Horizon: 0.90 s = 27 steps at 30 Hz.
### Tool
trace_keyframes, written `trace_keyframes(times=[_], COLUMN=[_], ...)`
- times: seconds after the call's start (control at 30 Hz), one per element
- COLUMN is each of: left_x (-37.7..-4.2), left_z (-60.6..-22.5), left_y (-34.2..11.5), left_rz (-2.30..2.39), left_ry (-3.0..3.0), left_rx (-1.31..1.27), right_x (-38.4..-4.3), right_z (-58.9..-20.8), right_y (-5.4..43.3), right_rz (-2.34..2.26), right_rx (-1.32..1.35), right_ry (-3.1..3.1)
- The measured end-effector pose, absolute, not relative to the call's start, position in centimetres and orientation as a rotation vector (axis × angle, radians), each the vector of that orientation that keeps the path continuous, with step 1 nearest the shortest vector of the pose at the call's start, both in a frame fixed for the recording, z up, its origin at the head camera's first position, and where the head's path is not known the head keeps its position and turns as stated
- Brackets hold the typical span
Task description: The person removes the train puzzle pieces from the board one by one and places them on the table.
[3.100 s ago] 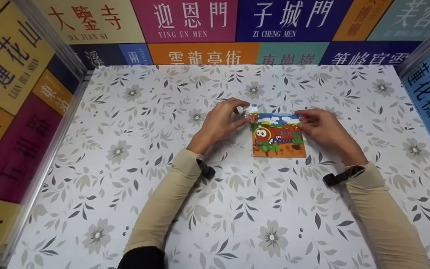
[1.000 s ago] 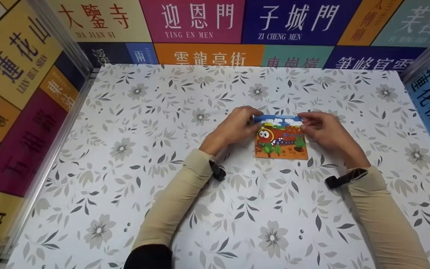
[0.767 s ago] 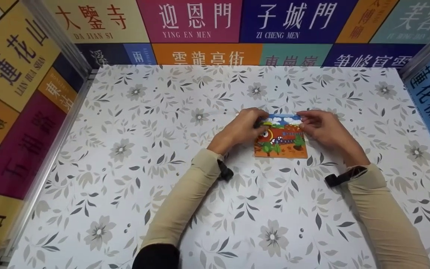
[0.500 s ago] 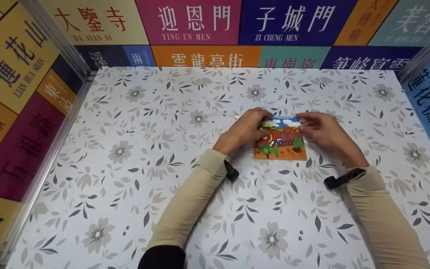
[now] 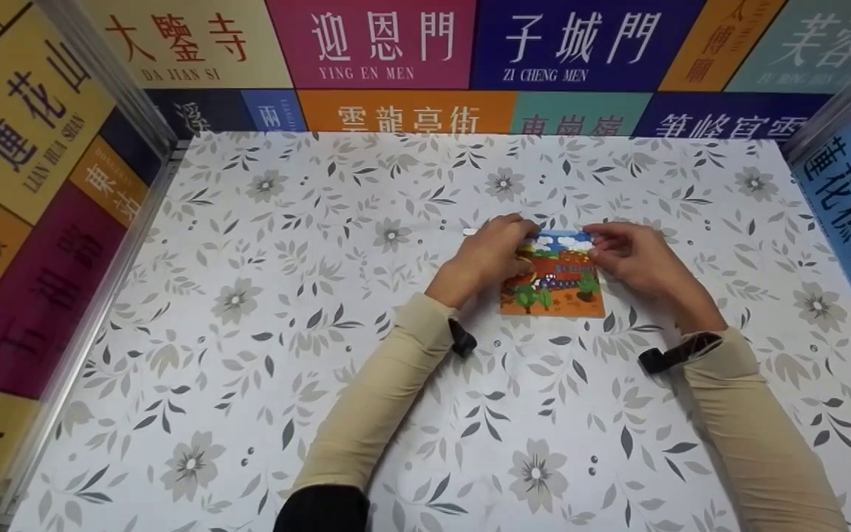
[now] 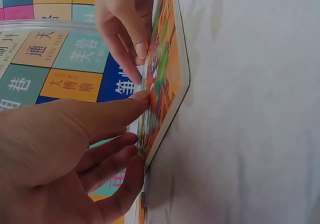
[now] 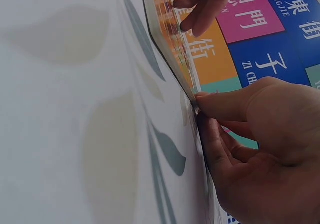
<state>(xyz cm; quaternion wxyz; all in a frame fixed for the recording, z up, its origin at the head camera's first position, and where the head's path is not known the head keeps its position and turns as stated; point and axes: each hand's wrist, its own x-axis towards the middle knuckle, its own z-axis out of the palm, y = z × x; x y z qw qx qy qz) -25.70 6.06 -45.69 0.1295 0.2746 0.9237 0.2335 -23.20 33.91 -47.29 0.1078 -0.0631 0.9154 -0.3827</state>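
Observation:
A small square jigsaw puzzle (image 5: pixel 562 292) with a cartoon train picture lies flat on the table. My left hand (image 5: pixel 488 251) covers its upper left part, fingertips at the top edge. In the left wrist view, the left thumb (image 6: pixel 132 105) presses on the picture while the other fingers curl at the edge. The right hand (image 5: pixel 632 255) pinches the puzzle's upper right corner between thumb and fingers, as the right wrist view also shows with its thumb (image 7: pixel 220 103) on the edge. The train's face is mostly hidden under the left hand.
The table (image 5: pixel 211 384) wears a white cover printed with grey leaves and flowers. A small white sliver (image 5: pixel 470 231) shows beside the left hand. Upright panels (image 5: pixel 381 44) with coloured blocks and Chinese lettering stand behind and at both sides.
A puzzle piece sticking out at the upper left three seconds ago no longer shows there. My left hand has moved right, over the puzzle's upper left part. The right hand stays at its corner.

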Motion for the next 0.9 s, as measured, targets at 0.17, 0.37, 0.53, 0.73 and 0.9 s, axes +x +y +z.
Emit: trace_keyframes(times=[0.17,0.37,0.53,0.73,0.9], left_x=[-25.26,-25.01,-25.25,-25.35,-25.43], left_z=[-45.73,-46.04,-45.92,-45.51,-45.32], left_y=[6.27,6.53,6.43,6.51,6.64], left_rz=[0.627,0.631,0.614,0.543,0.497], left_ry=[2.699,2.697,2.726,2.734,2.758], left_rx=[0.769,0.818,0.837,0.894,0.93], right_x=[-23.02,-22.69,-22.94,-23.03,-23.22], right_z=[-47.56,-47.76,-47.51,-47.29,-47.17], right_y=[33.9,34.12,33.98,33.9,33.87], right_rz=[-1.112,-1.102,-1.125,-1.11,-1.106], right_rx=[-0.188,-0.151,-0.171,-0.163,-0.197], right_ry=[2.706,2.677,2.672,2.675,2.695])
